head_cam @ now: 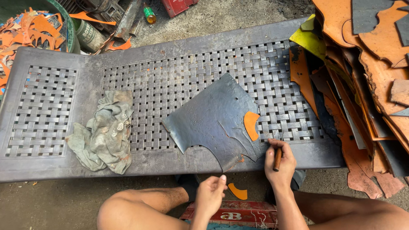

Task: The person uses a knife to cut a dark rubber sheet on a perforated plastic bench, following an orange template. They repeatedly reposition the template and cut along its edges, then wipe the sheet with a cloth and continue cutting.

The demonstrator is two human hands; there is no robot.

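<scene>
A dark leather sheet lies flat on a grey woven-pattern table, its long axis running diagonally from the upper middle down toward the near edge, which its lower tip overhangs. An orange crescent cut-out rests on its right part. The right hand closes around a brown-handled knife, held upright at the sheet's right edge. The left hand hovers below the table, fingers loosely curled, holding nothing. A second orange piece lies on the ground beside it. A crumpled grey rag sits at left; stacked orange leather hides fill the right; a red rectangular box with pale lettering lies underfoot.
</scene>
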